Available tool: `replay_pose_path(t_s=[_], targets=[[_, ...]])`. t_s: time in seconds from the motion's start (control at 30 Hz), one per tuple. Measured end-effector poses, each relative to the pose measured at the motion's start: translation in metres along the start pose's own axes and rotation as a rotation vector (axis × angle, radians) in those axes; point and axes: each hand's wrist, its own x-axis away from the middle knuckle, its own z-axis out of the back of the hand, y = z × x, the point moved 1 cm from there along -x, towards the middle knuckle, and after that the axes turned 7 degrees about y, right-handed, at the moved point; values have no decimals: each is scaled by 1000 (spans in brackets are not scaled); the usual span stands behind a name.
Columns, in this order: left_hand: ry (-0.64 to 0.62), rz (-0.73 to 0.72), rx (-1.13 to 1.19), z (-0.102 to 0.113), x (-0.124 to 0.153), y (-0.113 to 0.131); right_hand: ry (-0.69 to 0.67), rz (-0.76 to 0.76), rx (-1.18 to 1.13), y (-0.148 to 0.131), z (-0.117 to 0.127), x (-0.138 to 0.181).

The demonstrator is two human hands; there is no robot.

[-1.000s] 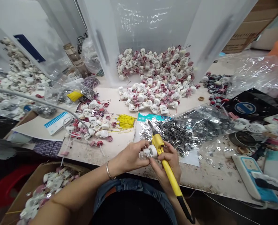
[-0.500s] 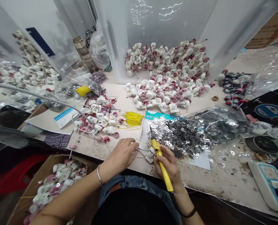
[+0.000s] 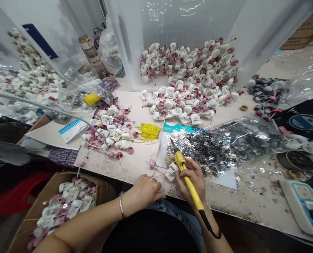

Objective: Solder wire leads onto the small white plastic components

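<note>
My right hand [image 3: 192, 179] grips a yellow soldering iron [image 3: 186, 174] whose dark tip points up and away over the table. The same hand's fingertips touch a small white plastic part [image 3: 171, 172] at the table's near edge. My left hand [image 3: 145, 191] rests at the near edge with its fingers curled, and I cannot see anything in it. A small pink cap with thin wires [image 3: 152, 164] lies just beyond it.
A big pile of white and pink parts [image 3: 188, 77] lies at the back. A smaller pile [image 3: 109, 131], yellow wires [image 3: 149, 132], a bag of shiny metal bits [image 3: 219, 144] and a carton of finished parts [image 3: 64, 207] surround me. A power strip [image 3: 301, 203] lies right.
My left hand has let go of the white part and drawn back to the table's near edge. The right hand lowered the iron and the part towards the table.
</note>
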Motion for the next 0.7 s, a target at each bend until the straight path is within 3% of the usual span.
replay_pose_path(t_s=[0.2, 0.3, 0.4, 0.6, 0.7], targets=[[233, 321, 46, 9, -1, -17, -44, 36, -24, 1, 4, 7], [235, 408, 65, 3, -12, -16, -34, 0, -15, -3, 2, 5], [229, 408, 155, -2, -13, -16, -35, -25, -3, -1, 0, 0], [438, 266, 529, 4, -1, -15, -30, -4, -44, -2, 3, -3], [456, 221, 665, 7, -3, -8, 12, -128, -106, -14, -2, 4]])
